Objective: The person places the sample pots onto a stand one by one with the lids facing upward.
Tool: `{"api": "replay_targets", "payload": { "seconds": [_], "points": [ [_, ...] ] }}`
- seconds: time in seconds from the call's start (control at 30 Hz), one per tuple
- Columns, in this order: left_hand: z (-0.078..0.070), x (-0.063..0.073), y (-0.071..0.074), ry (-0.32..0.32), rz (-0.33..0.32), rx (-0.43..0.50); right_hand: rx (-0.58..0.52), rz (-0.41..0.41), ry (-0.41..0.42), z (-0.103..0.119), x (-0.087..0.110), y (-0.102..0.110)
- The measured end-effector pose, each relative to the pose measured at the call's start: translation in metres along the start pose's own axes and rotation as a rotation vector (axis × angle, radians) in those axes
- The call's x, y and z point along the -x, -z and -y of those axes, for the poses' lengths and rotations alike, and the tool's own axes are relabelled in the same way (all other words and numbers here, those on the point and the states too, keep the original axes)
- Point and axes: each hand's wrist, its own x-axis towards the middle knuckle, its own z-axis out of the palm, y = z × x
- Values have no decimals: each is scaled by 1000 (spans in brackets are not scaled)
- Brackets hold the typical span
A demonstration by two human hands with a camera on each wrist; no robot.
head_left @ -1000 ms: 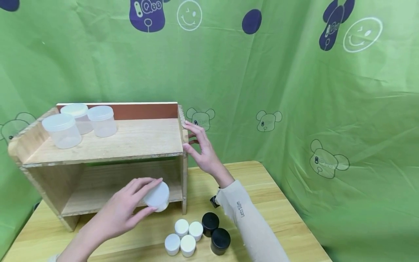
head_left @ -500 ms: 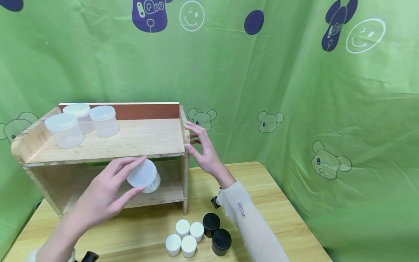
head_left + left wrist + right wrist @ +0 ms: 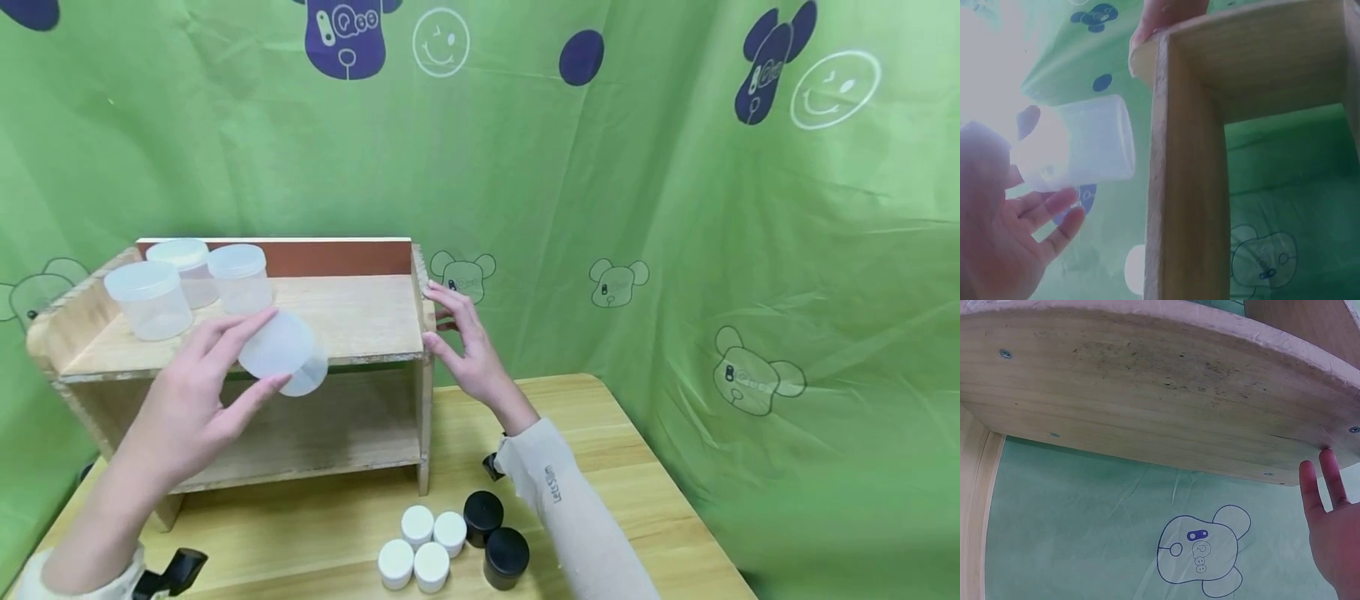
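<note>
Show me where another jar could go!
Free: the upper shelf between three translucent jars and the right side panel; the visible lower shelf; the table right of the right sleeve. Crowded: the upper shelf's left end; the table around white jars and black jars.

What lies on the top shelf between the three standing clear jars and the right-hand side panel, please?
In the head view, the visible shelf there is bare; the clear jar in the left hand hides part of its front edge.
</note>
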Motion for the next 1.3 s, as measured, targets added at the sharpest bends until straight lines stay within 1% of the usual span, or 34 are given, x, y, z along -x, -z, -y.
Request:
{"api": "replay_targets", "payload": {
  "seconds": [0.2, 0.3, 0.53, 0.67, 0.83, 1.07, 1.3],
  "points": [
    [11, -8, 7, 84, 9, -30, -9, -4, 9, 0, -1, -1],
    [17, -11, 8, 128, 21, -27, -12, -10, 11, 0, 0, -1],
    [37, -18, 10, 203, 35, -43, -31, -15, 21, -3, 3, 0],
    [47, -21, 13, 279, 38, -63, -30, -14, 20, -3, 3, 0],
    [57, -22, 16, 367, 21, -62, -27, -13, 17, -2, 3, -1],
    [66, -25, 15, 417, 16, -87, -22, -15, 27, -1, 2, -1],
    [65, -25, 16, 446, 12, -106, -18, -13, 27, 0, 1, -1]
  ]
}}
